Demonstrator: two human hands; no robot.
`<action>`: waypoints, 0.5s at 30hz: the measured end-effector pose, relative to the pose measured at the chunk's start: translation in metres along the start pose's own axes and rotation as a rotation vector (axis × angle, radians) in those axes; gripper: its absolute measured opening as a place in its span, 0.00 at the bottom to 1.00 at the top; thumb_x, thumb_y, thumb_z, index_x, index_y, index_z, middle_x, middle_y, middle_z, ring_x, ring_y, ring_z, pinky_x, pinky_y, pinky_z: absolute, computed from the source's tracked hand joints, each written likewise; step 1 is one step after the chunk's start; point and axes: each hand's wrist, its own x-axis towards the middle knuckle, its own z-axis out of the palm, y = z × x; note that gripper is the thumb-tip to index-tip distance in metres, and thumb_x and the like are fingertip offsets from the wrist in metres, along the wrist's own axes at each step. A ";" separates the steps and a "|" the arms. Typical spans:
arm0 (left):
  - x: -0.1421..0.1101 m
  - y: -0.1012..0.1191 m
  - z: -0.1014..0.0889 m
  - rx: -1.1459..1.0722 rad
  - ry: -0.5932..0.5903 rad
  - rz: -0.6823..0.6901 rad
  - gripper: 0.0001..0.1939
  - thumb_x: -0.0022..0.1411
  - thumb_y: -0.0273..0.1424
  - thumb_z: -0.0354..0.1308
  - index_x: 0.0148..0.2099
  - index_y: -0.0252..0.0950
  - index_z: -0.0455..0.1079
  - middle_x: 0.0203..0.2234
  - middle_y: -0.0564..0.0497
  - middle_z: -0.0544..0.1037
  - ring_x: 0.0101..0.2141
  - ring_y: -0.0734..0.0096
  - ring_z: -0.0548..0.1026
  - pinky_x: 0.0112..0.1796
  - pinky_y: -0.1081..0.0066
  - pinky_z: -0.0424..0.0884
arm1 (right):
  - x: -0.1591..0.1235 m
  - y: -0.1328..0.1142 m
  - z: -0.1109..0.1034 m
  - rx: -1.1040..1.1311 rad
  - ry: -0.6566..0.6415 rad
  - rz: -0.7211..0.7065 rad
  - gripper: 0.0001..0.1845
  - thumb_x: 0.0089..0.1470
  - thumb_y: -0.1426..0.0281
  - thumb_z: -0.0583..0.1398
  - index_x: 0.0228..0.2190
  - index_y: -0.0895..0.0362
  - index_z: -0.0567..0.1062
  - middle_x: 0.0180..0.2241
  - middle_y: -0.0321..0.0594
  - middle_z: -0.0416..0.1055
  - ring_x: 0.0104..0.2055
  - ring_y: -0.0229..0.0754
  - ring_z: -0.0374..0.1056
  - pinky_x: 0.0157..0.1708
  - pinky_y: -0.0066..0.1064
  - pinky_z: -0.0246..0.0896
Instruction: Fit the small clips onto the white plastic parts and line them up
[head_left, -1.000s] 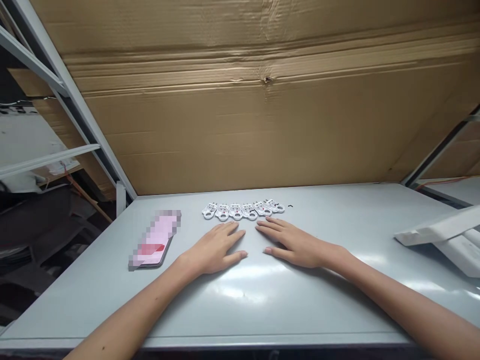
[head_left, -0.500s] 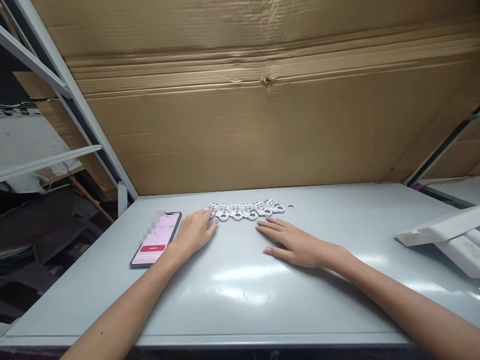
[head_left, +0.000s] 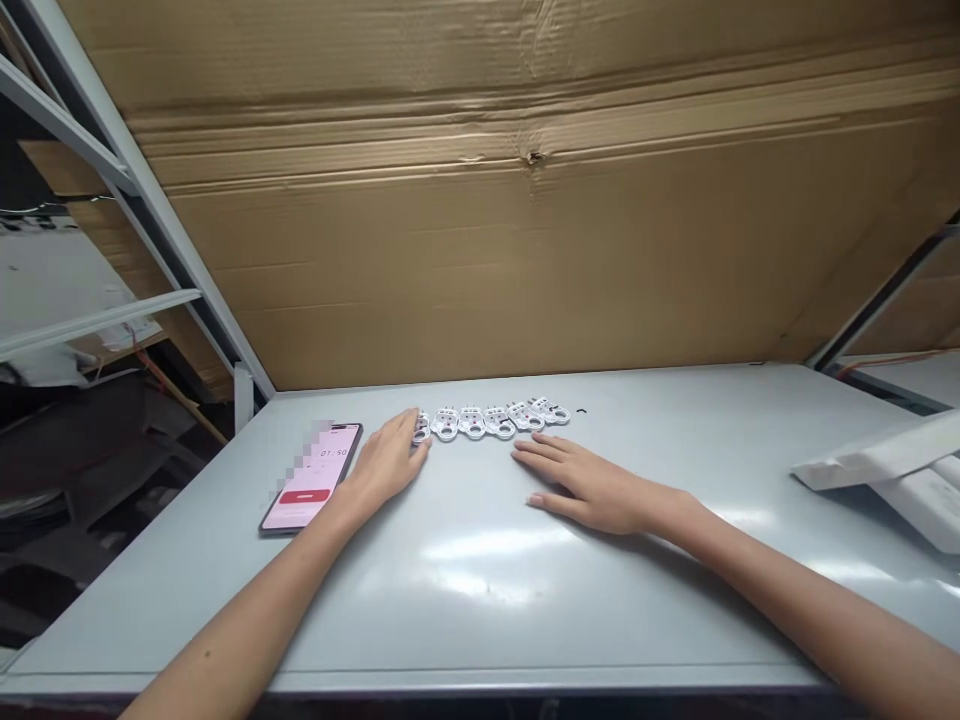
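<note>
Several small white pieces (head_left: 472,424), each with a round ring at its near end and short prongs at the far end, lie side by side in a row on the table. My left hand (head_left: 386,462) rests at the row's left end with fingers stretched out. Its fingertips are against the leftmost white piece (head_left: 421,430) and partly cover it. My right hand (head_left: 589,484) lies on the tabletop, fingers spread and holding nothing, just in front of the row's right end.
A phone (head_left: 306,496) showing a timer lies left of my left hand. One tiny dark bit (head_left: 581,411) sits right of the row. White folded packaging (head_left: 885,465) rests at the table's right. Cardboard (head_left: 480,270) walls the back; a metal frame (head_left: 169,220) stands left.
The leftmost white piece has turned straighter and come slightly nearer to me, with my left fingertips shifting along it. My right hand has stayed put. The phone's timer has advanced one second.
</note>
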 end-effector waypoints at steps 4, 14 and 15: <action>0.001 -0.002 -0.001 0.001 -0.015 -0.054 0.20 0.69 0.36 0.47 0.60 0.35 0.61 0.53 0.40 0.72 0.53 0.51 0.71 0.48 0.61 0.69 | 0.000 -0.001 -0.002 -0.006 0.005 -0.014 0.37 0.63 0.47 0.47 0.65 0.56 0.59 0.66 0.48 0.55 0.69 0.59 0.46 0.65 0.53 0.46; -0.013 0.037 -0.005 -0.159 0.134 0.178 0.31 0.63 0.42 0.60 0.64 0.37 0.59 0.54 0.41 0.72 0.53 0.51 0.70 0.52 0.57 0.67 | 0.000 -0.001 -0.002 0.012 0.035 -0.025 0.37 0.62 0.47 0.48 0.64 0.55 0.60 0.66 0.48 0.57 0.68 0.60 0.48 0.64 0.54 0.47; -0.015 0.043 -0.002 -0.183 0.117 0.212 0.32 0.62 0.43 0.61 0.64 0.37 0.59 0.53 0.41 0.72 0.53 0.51 0.70 0.53 0.57 0.67 | 0.000 -0.002 -0.003 0.009 0.046 -0.038 0.37 0.63 0.47 0.48 0.64 0.55 0.61 0.65 0.48 0.57 0.67 0.59 0.49 0.64 0.53 0.48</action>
